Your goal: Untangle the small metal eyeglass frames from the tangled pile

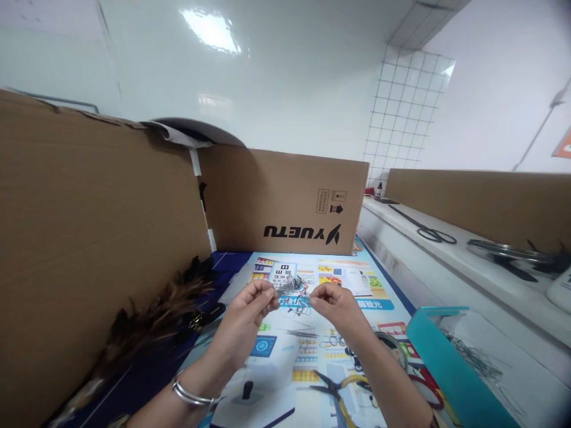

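Note:
My left hand [255, 302] is closed in a pinch, fingertips at the left side of a tangle of thin silvery wire pieces [293, 285]. My right hand [332, 303] also pinches, thumb against forefinger, at the right side of that tangle. What either hand holds is too small to make out. Some reddish and blue bits show among the wires. Below the hands, several thin metal rods [303, 333] lie on the printed mat [272, 380]. Pliers with yellow handles [341, 389] lie open near my right forearm.
A teal box [446, 356] with thin wires stands at right. Red-handled scissors [426, 389] and a round tin [392, 348] sit by my right arm. Dark feathers [165, 303] lie at left. Cardboard panels [285, 196] stand behind. Black scissors [430, 232] rest on the ledge.

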`<state>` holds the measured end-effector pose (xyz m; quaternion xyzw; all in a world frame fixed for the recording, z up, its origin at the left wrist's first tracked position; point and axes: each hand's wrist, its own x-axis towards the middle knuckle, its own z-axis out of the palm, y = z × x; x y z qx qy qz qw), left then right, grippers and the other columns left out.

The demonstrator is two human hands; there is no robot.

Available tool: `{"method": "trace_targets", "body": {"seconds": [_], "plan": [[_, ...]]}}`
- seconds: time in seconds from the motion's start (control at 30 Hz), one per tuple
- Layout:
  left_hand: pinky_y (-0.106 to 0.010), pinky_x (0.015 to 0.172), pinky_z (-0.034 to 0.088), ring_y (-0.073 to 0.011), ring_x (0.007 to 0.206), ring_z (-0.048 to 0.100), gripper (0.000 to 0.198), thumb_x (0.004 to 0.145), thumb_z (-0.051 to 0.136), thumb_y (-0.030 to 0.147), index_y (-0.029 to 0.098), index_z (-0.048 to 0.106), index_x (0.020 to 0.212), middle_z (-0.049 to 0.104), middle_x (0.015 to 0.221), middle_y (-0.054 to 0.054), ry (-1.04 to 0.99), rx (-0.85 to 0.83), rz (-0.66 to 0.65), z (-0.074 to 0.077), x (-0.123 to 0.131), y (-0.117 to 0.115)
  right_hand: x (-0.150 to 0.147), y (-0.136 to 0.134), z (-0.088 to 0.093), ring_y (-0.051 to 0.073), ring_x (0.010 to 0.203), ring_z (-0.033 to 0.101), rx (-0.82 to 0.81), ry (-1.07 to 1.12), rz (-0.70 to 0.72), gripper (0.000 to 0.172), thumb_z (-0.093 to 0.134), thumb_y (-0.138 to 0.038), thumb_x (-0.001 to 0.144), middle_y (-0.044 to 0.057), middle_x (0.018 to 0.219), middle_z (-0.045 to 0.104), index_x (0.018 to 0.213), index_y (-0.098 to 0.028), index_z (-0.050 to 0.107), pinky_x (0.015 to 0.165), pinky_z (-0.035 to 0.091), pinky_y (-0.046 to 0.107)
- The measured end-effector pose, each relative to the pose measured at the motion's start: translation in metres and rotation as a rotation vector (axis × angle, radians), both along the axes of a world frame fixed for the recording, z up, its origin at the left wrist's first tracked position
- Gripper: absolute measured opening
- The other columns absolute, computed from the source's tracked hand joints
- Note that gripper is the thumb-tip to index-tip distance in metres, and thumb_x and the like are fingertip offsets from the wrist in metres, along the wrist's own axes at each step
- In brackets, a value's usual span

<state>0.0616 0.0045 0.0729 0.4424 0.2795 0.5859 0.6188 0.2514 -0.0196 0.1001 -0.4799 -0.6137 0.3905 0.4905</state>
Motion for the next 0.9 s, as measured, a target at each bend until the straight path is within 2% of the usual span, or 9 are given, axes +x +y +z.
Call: {"method": "trace_targets", "body": {"seconds": [0.17, 0.37, 0.6, 0.9], "plan": [[-0.024, 0.070, 0.039, -0.0113, 0.070, 0.051, 0.010, 0.078, 0.061, 0.025, 0.016, 0.057, 0.080, 0.054, 0.075, 0.000, 0.027, -0.004, 0.002, 0.000, 0.001, -0.001, -0.003, 0.001, -0.001, 0.009, 0.052, 0.034, -0.037, -0.046, 0.004, 0.020, 0.058, -0.033, 0.074, -0.004, 0.055, 0.042, 0.066, -0.015, 0.057, 0.049, 0.026, 0.022], [-0.024, 0.066, 0.038, -0.0117, 0.067, 0.050, 0.011, 0.077, 0.061, 0.027, 0.016, 0.056, 0.079, 0.056, 0.072, 0.000, 0.091, -0.027, -0.036, 0.000, 0.001, -0.003, -0.003, 0.005, -0.006, 0.008, 0.050, 0.033, -0.036, -0.015, -0.120, 0.020, 0.061, -0.032, 0.069, -0.005, 0.052, 0.042, 0.060, -0.016, 0.055, 0.048, 0.027, 0.022], [-0.023, 0.061, 0.036, -0.0106, 0.062, 0.048, 0.012, 0.075, 0.062, 0.026, 0.016, 0.056, 0.077, 0.055, 0.070, 0.000, 0.122, -0.030, -0.066, 0.002, -0.004, 0.002, 0.009, 0.007, -0.003, 0.007, 0.043, 0.029, -0.194, 0.280, -0.079, 0.019, 0.062, -0.031, 0.065, -0.006, 0.045, 0.039, 0.059, -0.016, 0.052, 0.043, 0.019, 0.021], [-0.022, 0.061, 0.037, -0.0094, 0.062, 0.048, 0.011, 0.076, 0.062, 0.026, 0.016, 0.057, 0.077, 0.054, 0.071, 0.001, 0.160, -0.033, -0.111, 0.000, -0.004, 0.002, 0.008, 0.011, -0.008, 0.005, 0.042, 0.027, -0.192, 0.403, -0.149, 0.025, 0.065, -0.032, 0.064, -0.007, 0.045, 0.038, 0.057, -0.016, 0.047, 0.042, 0.018, 0.021]]}}
